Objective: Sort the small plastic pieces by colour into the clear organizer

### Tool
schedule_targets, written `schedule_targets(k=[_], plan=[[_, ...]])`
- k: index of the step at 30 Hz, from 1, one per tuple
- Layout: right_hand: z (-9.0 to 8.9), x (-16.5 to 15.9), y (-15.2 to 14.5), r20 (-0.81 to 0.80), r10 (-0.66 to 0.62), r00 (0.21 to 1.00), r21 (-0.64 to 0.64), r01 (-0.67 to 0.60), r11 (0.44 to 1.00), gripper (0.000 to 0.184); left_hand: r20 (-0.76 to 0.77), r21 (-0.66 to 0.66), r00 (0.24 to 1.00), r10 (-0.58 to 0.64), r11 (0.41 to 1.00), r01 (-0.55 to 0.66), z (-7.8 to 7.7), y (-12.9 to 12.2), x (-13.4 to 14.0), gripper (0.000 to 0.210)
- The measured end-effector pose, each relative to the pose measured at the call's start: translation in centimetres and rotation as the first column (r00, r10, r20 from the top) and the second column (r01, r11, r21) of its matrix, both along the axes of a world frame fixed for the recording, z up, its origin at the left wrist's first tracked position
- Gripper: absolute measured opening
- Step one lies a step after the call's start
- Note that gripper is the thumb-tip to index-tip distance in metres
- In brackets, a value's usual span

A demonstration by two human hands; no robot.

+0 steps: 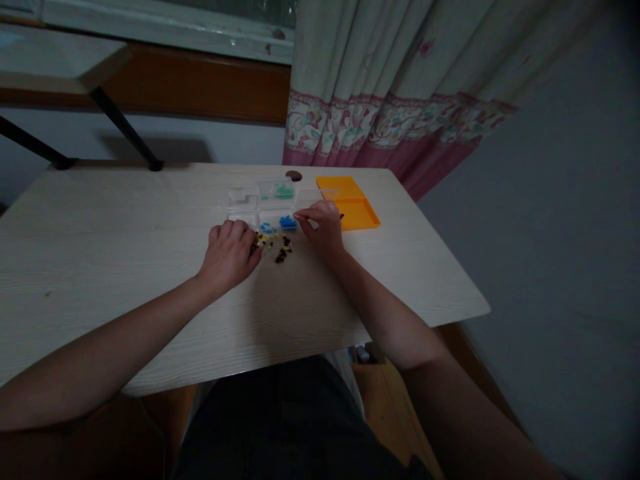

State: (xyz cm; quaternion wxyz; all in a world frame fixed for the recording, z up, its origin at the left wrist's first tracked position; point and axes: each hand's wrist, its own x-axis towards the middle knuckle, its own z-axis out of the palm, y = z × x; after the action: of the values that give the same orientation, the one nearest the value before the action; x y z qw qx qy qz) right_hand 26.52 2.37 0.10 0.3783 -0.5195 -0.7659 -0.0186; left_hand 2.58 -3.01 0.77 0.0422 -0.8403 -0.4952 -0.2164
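Small dark brown and yellow pieces [283,251] lie loose on the table in front of a clear compartment box [243,215]. My left hand [229,252] rests on the table at the left side of these pieces, fingers bent and thumb apart from the index finger, with some dark pieces showing between them. Over the right front of the box, my right hand [323,227] has its thumb and forefinger pinched together beside the blue pieces [287,222]; what is between the tips is too small to make out. Green pieces [284,191] sit in a rear compartment.
An open orange case [361,215] lies just right of the box, partly behind my right hand. Behind the box is a round hole [293,176] in the table [150,267]. A raised shelf [60,60] on black legs stands at back left; a curtain [350,113] hangs behind.
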Motion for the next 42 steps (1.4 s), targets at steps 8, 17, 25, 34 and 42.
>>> schedule_targets(k=[8,17,25,34,42], plan=[[0.0,-0.1,0.0,0.008,0.021,1.000,-0.008,-0.021,1.000,0.033,-0.029,0.047,1.000,-0.009,0.999,0.011,-0.4,0.2,-0.1,0.016],[-0.2,-0.2,0.2,0.011,0.044,0.999,-0.008,-0.044,0.999,0.028,0.032,-0.006,0.999,-0.042,0.999,0.042,-0.4,0.3,-0.3,0.016],[0.0,-0.3,-0.2,-0.030,0.054,0.998,-0.005,-0.054,0.999,0.027,0.018,-0.036,0.995,-0.096,0.995,0.096,-0.2,0.4,0.0,0.021],[0.2,-0.9,-0.9,0.053,0.205,0.977,0.012,-0.206,0.978,0.024,0.358,-0.005,0.919,-0.164,0.984,0.178,-0.8,1.5,-0.3,0.017],[0.5,-2.5,-2.6,0.166,0.335,0.927,0.028,-0.344,0.938,0.024,0.511,-0.009,0.838,-0.191,0.974,0.228,-1.2,1.8,-0.2,0.014]])
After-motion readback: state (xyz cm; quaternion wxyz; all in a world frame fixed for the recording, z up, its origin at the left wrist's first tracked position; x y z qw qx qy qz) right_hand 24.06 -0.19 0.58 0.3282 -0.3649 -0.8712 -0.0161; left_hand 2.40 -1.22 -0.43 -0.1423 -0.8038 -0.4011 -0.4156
